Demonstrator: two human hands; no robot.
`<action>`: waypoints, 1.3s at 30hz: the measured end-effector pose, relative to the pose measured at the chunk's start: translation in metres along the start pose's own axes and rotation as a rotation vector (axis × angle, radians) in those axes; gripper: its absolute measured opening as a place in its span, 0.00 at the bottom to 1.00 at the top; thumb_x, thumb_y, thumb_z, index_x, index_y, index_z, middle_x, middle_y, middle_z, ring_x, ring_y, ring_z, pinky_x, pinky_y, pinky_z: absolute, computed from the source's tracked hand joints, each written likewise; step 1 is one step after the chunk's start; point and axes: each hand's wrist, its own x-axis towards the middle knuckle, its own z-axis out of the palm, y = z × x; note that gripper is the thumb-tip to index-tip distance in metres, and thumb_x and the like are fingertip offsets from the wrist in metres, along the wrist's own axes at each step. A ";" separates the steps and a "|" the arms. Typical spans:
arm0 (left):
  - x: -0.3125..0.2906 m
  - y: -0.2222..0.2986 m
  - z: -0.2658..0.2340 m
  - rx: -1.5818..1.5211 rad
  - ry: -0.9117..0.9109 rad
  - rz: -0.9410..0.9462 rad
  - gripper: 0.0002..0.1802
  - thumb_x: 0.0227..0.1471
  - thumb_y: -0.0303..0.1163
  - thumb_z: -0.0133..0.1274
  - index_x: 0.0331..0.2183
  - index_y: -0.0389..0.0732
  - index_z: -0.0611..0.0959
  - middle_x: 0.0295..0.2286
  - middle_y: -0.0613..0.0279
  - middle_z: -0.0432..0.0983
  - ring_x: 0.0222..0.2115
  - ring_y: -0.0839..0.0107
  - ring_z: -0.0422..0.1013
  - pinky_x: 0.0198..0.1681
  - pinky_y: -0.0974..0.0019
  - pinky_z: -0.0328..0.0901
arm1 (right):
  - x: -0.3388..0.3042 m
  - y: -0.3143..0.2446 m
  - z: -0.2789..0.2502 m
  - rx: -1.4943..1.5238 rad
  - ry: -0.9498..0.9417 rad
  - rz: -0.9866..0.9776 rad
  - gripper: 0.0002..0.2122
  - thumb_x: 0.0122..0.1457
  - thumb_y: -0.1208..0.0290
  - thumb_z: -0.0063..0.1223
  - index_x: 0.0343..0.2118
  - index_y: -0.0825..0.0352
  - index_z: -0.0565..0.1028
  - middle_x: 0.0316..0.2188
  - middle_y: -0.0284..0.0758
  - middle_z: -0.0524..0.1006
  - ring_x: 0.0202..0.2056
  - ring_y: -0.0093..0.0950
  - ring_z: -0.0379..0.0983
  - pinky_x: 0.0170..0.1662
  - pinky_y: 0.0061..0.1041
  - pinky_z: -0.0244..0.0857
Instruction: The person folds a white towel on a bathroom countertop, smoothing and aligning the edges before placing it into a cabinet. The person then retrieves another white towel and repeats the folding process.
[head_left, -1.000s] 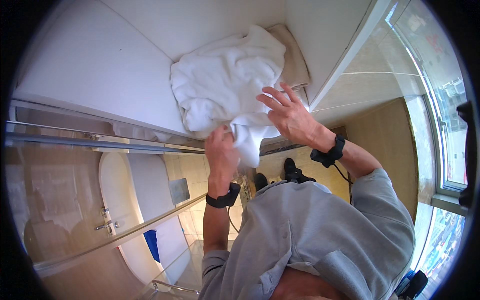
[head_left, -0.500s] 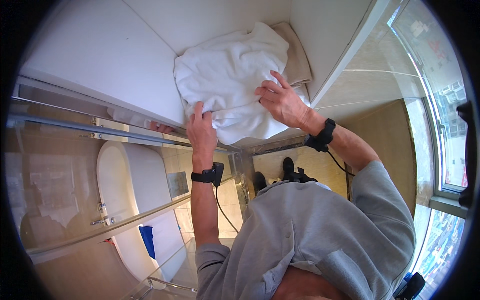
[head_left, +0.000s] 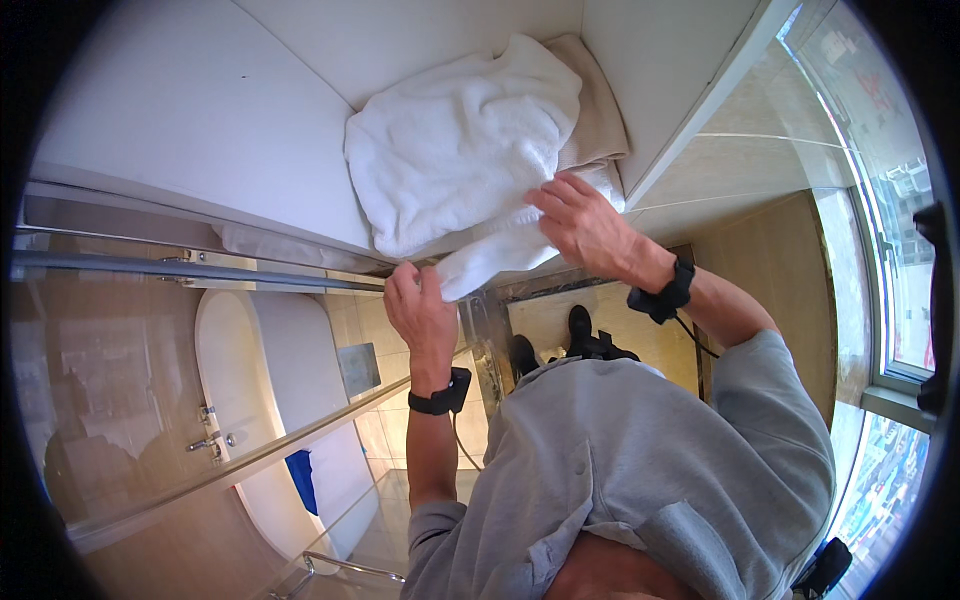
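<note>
A crumpled white towel lies in the white cabinet compartment in front of me. Its near edge hangs past the front as a stretched strip; whether this strip is a separate towel I cannot tell. My left hand is closed around the strip's left end, drawn out beyond the front edge. At the strip's right end, my right hand pinches the cloth with fingers bent together. Under the white towel, at the right, a folded beige towel shows in part.
White panels stand left, behind and right of the towels. Below left is a glass partition with a metal rail, and beyond it a bathtub with a blue cloth. A window lies at the right.
My left hand has moved down and slightly right, pulling the towel's edge out toward me. My right hand has shifted slightly right and down, its fingers now closer together on the cloth.
</note>
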 end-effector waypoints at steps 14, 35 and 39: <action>0.051 -0.037 0.023 -0.075 -0.219 0.105 0.10 0.44 0.18 0.61 0.31 0.33 0.92 0.48 0.46 0.76 0.51 0.46 0.73 0.57 0.47 0.68 | 0.026 0.005 0.020 0.036 -0.122 0.029 0.03 0.47 0.76 0.60 0.22 0.69 0.81 0.40 0.41 0.78 0.46 0.39 0.76 0.51 0.36 0.76; 0.052 -0.023 -0.080 -0.170 0.000 -0.154 0.09 0.43 0.15 0.62 0.31 0.35 0.88 0.53 0.55 0.82 0.50 0.50 0.78 0.53 0.52 0.74 | 0.063 0.012 -0.058 0.245 0.008 -0.023 0.08 0.36 0.80 0.69 0.20 0.69 0.78 0.68 0.39 0.72 0.75 0.43 0.57 0.74 0.68 0.48; 0.008 -0.004 -0.113 -0.142 0.039 -0.267 0.08 0.42 0.15 0.61 0.29 0.35 0.86 0.51 0.56 0.82 0.50 0.51 0.78 0.51 0.53 0.74 | 0.064 -0.011 -0.055 0.392 -0.017 -0.086 0.08 0.37 0.83 0.68 0.22 0.69 0.78 0.68 0.38 0.72 0.75 0.44 0.60 0.74 0.65 0.48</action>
